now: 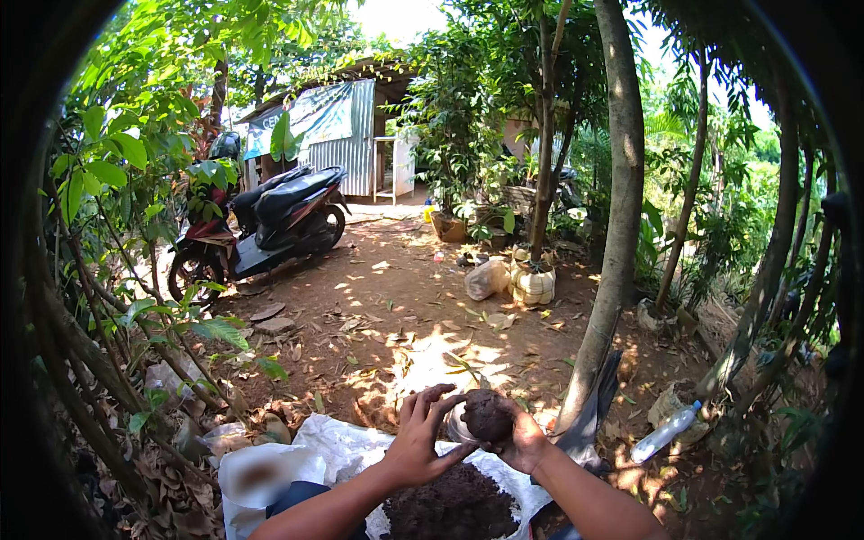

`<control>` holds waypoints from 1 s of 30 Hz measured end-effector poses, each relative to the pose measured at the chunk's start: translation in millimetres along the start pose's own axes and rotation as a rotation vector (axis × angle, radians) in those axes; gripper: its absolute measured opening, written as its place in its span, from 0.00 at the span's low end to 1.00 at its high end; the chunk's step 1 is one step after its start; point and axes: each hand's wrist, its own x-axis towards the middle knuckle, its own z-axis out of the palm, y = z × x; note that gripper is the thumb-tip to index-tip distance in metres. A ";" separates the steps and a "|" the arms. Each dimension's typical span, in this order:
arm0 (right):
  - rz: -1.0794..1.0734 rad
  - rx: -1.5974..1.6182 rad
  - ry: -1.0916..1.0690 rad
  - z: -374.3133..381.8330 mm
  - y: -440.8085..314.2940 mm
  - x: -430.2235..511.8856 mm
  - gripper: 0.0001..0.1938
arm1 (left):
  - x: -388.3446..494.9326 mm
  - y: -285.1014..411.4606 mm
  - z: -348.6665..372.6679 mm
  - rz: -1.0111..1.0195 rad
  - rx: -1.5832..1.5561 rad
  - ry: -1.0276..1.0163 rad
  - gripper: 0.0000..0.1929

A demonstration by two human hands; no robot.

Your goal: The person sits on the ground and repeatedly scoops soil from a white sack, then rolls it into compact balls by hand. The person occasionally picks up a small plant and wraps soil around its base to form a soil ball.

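Note:
A dark ball of damp soil (489, 416) is held up in front of me by my right hand (525, 439), whose fingers wrap its right side and underside. My left hand (426, 435) is at the ball's left, its fingers spread and curved, the fingertips close to the ball; whether they touch it is hard to tell. Just behind the ball is a clear plastic container (459, 426), partly hidden by the hands. Below my hands a heap of dark soil (452, 506) lies on a white woven plastic sack (337, 439) spread over the ground.
A slim tree trunk (617, 169) rises close on the right, with dark cloth (588, 432) at its foot. Farther right lies a plastic bottle (666, 432). Shrub branches (88, 337) crowd the left side. A motor scooter (270, 216) stands beyond, near a corrugated metal shed (337, 131).

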 end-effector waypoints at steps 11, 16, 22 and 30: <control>0.079 -0.031 -0.186 11.2 7.1 -4.2 0.33 | -4.3 -7.2 5.0 0.091 -0.011 -0.037 0.42; -0.002 -0.094 -0.160 13.2 5.5 -2.8 0.29 | 1.3 -15.6 -2.2 0.142 -0.072 0.014 0.48; -0.096 -0.175 -0.053 17.2 15.6 -6.0 0.25 | 3.9 -6.5 -4.7 0.157 -0.089 -0.050 0.47; -0.129 -0.113 -0.166 9.8 10.8 -5.8 0.23 | 4.7 -8.0 -4.7 0.121 -0.024 -0.004 0.44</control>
